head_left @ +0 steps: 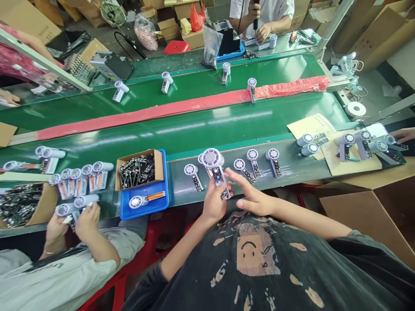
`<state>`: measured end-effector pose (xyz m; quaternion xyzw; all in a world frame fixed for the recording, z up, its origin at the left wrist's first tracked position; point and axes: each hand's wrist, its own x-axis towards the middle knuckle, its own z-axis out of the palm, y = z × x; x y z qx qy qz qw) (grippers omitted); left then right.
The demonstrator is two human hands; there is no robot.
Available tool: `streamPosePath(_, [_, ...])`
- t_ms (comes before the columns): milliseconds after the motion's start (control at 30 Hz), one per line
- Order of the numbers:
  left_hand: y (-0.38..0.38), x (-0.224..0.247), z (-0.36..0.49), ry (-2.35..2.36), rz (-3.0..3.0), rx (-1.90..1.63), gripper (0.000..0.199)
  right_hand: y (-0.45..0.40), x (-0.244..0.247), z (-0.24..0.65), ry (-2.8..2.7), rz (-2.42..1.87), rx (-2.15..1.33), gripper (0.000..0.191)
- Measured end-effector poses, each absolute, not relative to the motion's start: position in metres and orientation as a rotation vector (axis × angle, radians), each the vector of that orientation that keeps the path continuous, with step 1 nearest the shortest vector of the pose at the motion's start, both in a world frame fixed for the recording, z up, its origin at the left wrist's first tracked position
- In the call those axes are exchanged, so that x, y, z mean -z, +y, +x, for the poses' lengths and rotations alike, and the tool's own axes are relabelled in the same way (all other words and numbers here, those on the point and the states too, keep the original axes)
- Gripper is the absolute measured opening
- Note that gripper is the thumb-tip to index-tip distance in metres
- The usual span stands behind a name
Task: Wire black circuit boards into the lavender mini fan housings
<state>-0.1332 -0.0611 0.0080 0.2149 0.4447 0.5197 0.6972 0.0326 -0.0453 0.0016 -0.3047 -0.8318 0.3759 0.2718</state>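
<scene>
Left hand gripping a handheld fan upright, open right hand spreading just beside it, apparently not touching

The left hand hides part of the handheld fan.

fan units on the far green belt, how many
4. Left to right along the far green belt: first fan unit, second fan unit, third fan unit, and fourth fan unit, on the red strip. None looks hidden.
</scene>
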Motion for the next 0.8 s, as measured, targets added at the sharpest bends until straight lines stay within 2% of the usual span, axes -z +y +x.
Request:
streamPosePath(67, [-0.062, -0.012, -0.134, 0.933, 0.496, -1.183, 0.032, -0.033, 0.024, 0.052, -1.943, -1.109, -0.925, 0.058])
streamPosePath(133, [-0.064, -0.016, -0.136, 0.891, 0.517, -1.223, 0.033, -0.019, 0.050, 0.079, -1.568, -1.705, -0.774, 0.053])
streamPosePath(167, [-0.064, -0.018, -0.137, 0.887, 0.541, -1.239, 0.033, -0.012, 0.062, 0.095, -1.371, -2.054, -0.719, 0.056])
streamPosePath(267, [-0.065, -0.023, -0.142, 0.889, 0.658, -1.237, 0.037, 0.000, 0.091, 0.133, -1.160, -2.312, -0.768, 0.072])
streamPosePath(333, [-0.065, -0.024, -0.144, 0.882, 0.739, -1.224, 0.041, 0.003, 0.103, 0.146, -1.111, -2.370, -0.862, 0.070])
streamPosePath(467, [-0.064, -0.026, -0.144, 0.881, 0.800, -1.215, 0.045, 0.007, 0.112, 0.153, -1.042, -2.386, -1.020, 0.045])
streamPosePath(600, [-0.063, -0.030, -0.142, 0.909, 0.789, -1.219, 0.045, 0.013, 0.094, 0.154, -0.981, -2.223, -1.144, 0.026])
streamPosePath(800, [-0.056, -0.035, -0.144, 0.889, 0.756, -1.256, 0.043, -0.005, 0.029, 0.124, -1.078, -1.703, -1.193, 0.030])
